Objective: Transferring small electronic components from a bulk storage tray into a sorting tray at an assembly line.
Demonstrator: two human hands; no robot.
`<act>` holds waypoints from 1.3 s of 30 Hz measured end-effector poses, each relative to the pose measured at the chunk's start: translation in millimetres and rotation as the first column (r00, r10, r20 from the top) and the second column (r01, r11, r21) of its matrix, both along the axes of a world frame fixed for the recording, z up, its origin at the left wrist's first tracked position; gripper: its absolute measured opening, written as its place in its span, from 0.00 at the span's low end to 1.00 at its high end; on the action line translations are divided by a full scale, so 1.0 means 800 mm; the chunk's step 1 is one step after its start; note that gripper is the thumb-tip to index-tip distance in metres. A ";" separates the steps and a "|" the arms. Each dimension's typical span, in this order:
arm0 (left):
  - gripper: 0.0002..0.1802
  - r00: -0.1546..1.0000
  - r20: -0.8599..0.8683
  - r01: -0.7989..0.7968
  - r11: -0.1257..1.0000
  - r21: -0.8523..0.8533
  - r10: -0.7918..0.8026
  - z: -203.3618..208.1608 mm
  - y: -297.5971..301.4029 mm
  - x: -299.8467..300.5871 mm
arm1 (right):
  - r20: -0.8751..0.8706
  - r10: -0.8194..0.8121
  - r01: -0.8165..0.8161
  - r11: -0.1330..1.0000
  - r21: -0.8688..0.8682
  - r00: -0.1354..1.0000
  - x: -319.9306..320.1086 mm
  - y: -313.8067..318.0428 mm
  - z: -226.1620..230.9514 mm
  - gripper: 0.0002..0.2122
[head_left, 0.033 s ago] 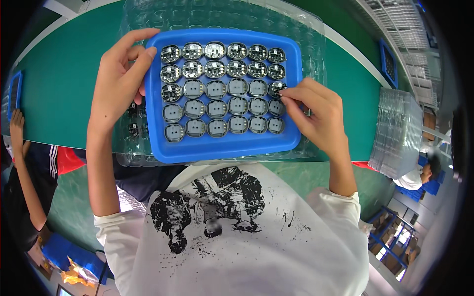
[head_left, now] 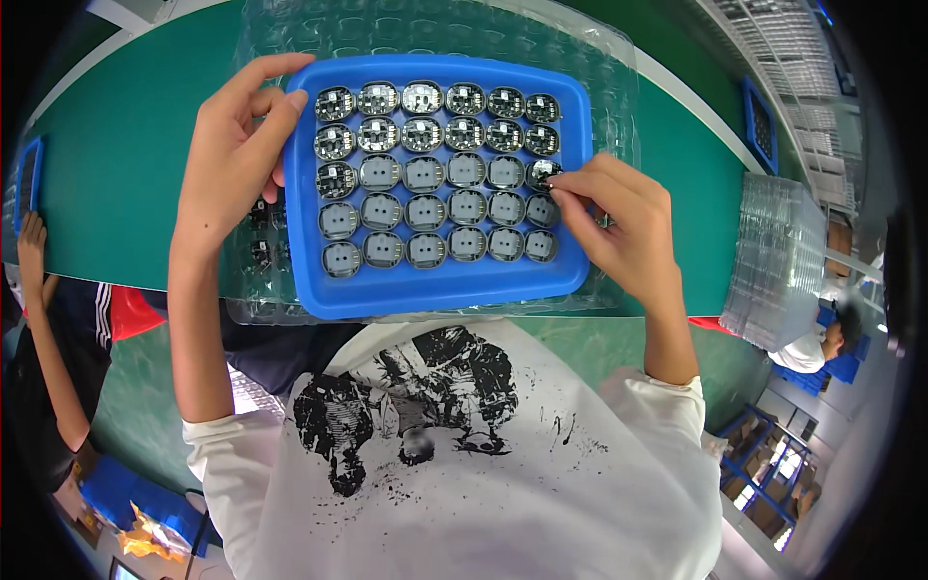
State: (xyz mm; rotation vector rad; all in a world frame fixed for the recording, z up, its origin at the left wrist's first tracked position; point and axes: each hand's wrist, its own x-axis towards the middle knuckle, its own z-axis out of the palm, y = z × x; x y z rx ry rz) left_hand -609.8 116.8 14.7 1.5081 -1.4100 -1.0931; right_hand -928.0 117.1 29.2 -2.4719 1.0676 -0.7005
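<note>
Head view: a blue tray (head_left: 445, 284) holds five rows of six rounded pieces; the top two rows show dark circuit boards with bright metallic parts, while most of the lower ones are plain grey housings (head_left: 423, 212). Third row, both end pieces carry boards. Both forearms rise from white sleeves, one on either side of the tray. Left hand (head_left: 237, 145) grips the upper left corner, thumb on the rim, forefinger along the outside. Right hand (head_left: 619, 213) reaches in over the right rim, fingers curled, thumb and forefinger drawn together at the lower right edge of the board-topped end piece (head_left: 542, 172), just left of the hand; whether they pinch or merely press it, I cannot tell. Clear plastic trays (head_left: 435, 37) lie beneath, on the green worktop (head_left: 126, 145).
</note>
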 end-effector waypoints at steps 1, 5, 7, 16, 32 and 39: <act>0.16 1.000 0.008 0.015 1.000 0.002 -0.015 0.001 -0.001 0.001 | -0.003 -0.014 0.014 1.000 0.018 1.000 0.000 0.000 0.001 0.07; 0.16 1.000 -0.008 0.008 1.000 0.001 -0.008 -0.001 -0.002 0.000 | -0.006 -0.009 0.009 1.000 0.006 1.000 0.004 0.001 0.002 0.07; 0.16 1.000 -0.006 0.010 1.000 -0.007 -0.010 -0.002 -0.002 0.001 | -0.001 -0.019 0.019 1.000 0.024 1.000 0.005 0.001 0.002 0.07; 0.16 1.000 0.026 0.000 1.000 -0.008 0.000 0.001 -0.002 -0.003 | -0.015 -0.060 0.060 0.997 0.051 0.998 0.000 0.004 -0.004 0.07; 0.13 0.972 0.190 -0.069 0.944 -0.324 0.136 -0.034 -0.125 0.028 | -0.302 -0.267 0.349 0.900 0.262 0.915 -0.067 0.007 0.019 0.07; 0.11 0.961 0.188 -0.125 0.924 -0.362 0.204 -0.015 -0.123 -0.002 | -0.289 -0.264 0.297 0.952 0.075 0.920 -0.069 0.002 0.008 0.04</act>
